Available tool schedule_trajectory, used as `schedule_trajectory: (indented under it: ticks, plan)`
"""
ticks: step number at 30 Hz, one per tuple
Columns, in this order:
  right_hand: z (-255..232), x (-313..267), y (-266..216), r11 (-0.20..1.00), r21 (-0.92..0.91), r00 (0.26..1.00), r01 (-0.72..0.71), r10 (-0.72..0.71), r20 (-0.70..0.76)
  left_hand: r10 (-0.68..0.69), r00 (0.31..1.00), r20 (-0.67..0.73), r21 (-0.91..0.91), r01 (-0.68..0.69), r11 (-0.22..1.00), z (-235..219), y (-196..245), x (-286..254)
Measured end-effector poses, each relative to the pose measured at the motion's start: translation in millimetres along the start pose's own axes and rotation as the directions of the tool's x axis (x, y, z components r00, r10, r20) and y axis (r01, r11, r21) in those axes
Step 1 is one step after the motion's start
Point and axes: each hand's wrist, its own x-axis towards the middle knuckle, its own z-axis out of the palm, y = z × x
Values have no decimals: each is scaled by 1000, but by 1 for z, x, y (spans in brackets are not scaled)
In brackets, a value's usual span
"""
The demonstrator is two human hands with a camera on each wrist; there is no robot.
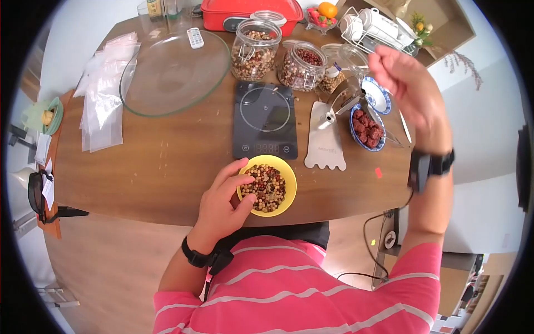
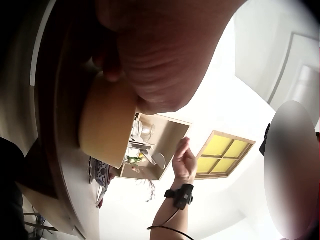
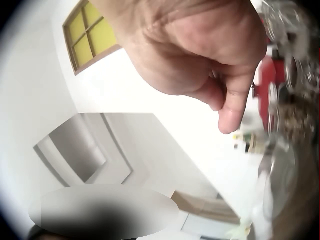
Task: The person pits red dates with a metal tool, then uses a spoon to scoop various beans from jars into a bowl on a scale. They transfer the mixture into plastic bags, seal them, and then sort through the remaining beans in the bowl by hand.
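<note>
1. Fingers of the left hand (image 1: 221,203) are slightly bent and spread, reaching over the left rim of a yellow bowl (image 1: 290,186); a gap shows between thumb and fingertips. Whether they pinch the rim or only rest there, I cannot tell.
2. Yellow bowl: upright on the wooden table (image 1: 167,183), close to the edge nearest the person. It holds mixed grains (image 1: 266,186) in tan, brown and dark red.
3. Right hand (image 1: 409,92): raised in the air on the right, well apart from the yellow bowl, with its fingers bent inward. It is blurred, and whether the fingertips hold anything small cannot be told.
4. Just beyond the yellow bowl lies a flat black device (image 1: 265,136) with a pale ring and a row of digits.
5. To its right lies a metal plate (image 1: 325,146) with a scalloped near edge, then a blue-and-white bowl (image 1: 381,146) of dark red lumps (image 1: 367,131).
6. Farther back stand a tall glass jar (image 1: 254,58) and a shorter glass jar (image 1: 303,72), both filled with grains, in front of a red appliance (image 1: 218,11).
7. On the left sits a large glass dish (image 1: 172,78), a white remote (image 1: 195,38) near its far rim, and clear plastic bags (image 1: 103,111) beside it.
</note>
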Motion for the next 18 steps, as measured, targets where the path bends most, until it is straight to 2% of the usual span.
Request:
schedule_trajectory:
  ticks: [1, 4, 5, 6, 7, 9, 11, 13, 18]
  plan:
    - [-17, 21, 0, 996, -87, 994, 12, -21, -104, 8, 1000, -9, 5, -8, 1000, -1, 1, 0]
    - [-70, 76, 19, 990, -138, 994, -16, 0, -109, -4, 1000, -18, 32, 5, 999, -1, 3, 0]
    - [-81, 90, 28, 965, -252, 988, -72, 35, -148, -4, 1000, -14, 22, 5, 1000, -1, 3, 0]
    - [-82, 99, 31, 924, -360, 980, -127, 61, -190, -4, 1000, -11, 14, 4, 1000, -1, 3, 0]
    - [-84, 106, 34, 927, -357, 983, -120, 59, -177, -8, 1000, -22, 23, 8, 1000, -1, 4, 0]
    - [-83, 120, 41, 798, -546, 964, -255, 170, -202, 1, 1000, -4, 1, -1, 1000, -1, 3, 1]
    - [-82, 129, 49, 822, -517, 969, -239, 167, -182, -6, 1000, -7, 3, 6, 1000, -1, 2, 1]
    - [-69, 125, 42, 615, -755, 974, -226, 154, -166, -11, 1000, 2, -2, 11, 1000, -1, 2, 0]
    - [-73, 138, 52, 643, -729, 972, -236, 151, -182, 11, 1000, -18, 2, -11, 1000, 1, 0, 1]
